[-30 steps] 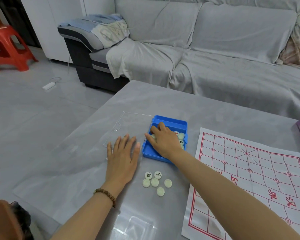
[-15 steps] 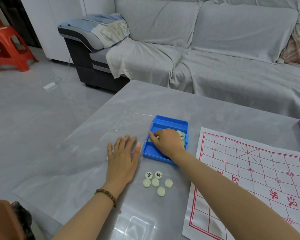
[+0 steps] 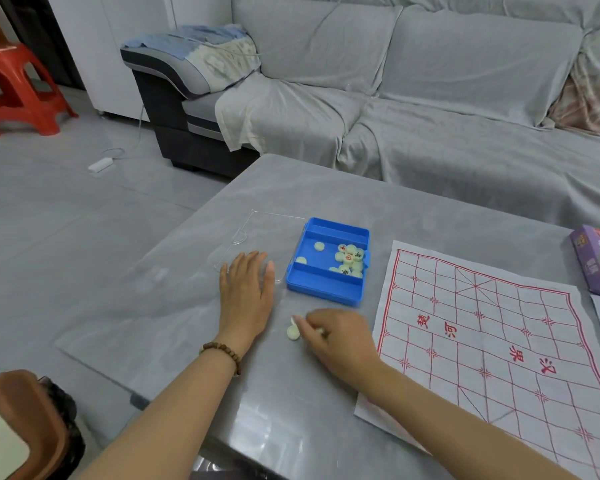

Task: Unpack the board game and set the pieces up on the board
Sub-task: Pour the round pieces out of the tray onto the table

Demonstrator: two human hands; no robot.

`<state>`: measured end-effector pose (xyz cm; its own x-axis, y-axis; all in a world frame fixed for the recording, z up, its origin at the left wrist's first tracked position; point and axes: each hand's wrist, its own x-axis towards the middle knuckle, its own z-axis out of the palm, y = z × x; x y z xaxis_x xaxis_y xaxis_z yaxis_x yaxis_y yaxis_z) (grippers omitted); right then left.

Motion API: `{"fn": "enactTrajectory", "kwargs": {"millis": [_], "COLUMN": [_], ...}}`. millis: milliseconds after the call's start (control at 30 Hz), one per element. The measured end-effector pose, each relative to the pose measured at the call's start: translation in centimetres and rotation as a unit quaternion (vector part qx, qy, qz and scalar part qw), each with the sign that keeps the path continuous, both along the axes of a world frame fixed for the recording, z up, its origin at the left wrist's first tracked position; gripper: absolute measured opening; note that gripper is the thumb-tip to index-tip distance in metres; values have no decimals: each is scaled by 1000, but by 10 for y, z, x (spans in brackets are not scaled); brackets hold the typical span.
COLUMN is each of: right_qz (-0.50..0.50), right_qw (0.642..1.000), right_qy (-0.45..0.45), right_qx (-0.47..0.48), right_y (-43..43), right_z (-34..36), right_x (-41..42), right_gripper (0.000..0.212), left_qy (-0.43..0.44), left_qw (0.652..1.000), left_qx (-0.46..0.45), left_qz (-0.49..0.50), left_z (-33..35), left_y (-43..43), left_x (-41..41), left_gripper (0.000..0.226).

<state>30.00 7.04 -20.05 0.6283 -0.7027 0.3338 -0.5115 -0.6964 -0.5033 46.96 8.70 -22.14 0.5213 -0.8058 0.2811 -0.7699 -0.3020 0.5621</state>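
Curled fingers of the right hand [image 3: 340,341] hold small pale round pieces [image 3: 292,332] low over the grey table [image 3: 430,209]. One of them peeks out at the fingertips and one lies just beside them. How many are under the hand, I cannot tell.

The left hand [image 3: 246,296] lies flat on the table with its fingers straight. It holds nothing. A bead bracelet [image 3: 222,351] sits on its wrist. The fingertips rest on the near edge of a clear lid [image 3: 257,230], which lies flat on the table.

To the right of the right hand is the board [image 3: 499,341]. It is a white sheet with red lines and red letters, spread out on the table. No pieces stand on it yet.

A bit farther back, between the lid and the board, is the blue tray [image 3: 323,292]. A pile of pieces [image 3: 350,259] sits at the right end of its middle part, and two more lie apart to the left. Some show red or black marks.

A purple box [image 3: 596,265] lies at the far right edge of the table, near the board.

Behind the table is a grey sofa [image 3: 430,98] with a cloth over it. A red stool [image 3: 21,88] stands far off on the left.
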Motion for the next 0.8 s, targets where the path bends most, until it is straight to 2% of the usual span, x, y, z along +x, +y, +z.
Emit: {"fn": "enactTrajectory", "kwargs": {"millis": [67,167,300,500,567,633,700,800], "right_qz": [35,86,81,83,97,122,118,93], "right_qw": [994,979,986,993,990,980,973,976], "right_qy": [11,58,87,80,100,160,199,199], "right_qx": [-107,-175,-116,4,3,2,9,15], "right_y": [12,12,8,7,7,9,7,1], "right_z": [-15,-27,-24,-15,-15,-15,-16,-13], "right_x": [-5,-1,1,-3,-6,-7,-1,11], "right_gripper": [41,33,26,46,57,65,63,57], "left_qy": [9,31,34,29,32,35,40,45], "left_qw": [1000,999,999,999,999,999,999,999], "left_qx": [-6,1,5,17,8,9,11,1], "left_qz": [10,28,29,18,17,16,18,19], "left_z": [1,0,3,1,1,2,2,2], "left_y": [7,19,25,26,26,26,26,27], "left_x": [-2,-5,-9,-9,-8,-8,-9,-9], "left_gripper": [75,54,47,48,46,46,46,45]}}
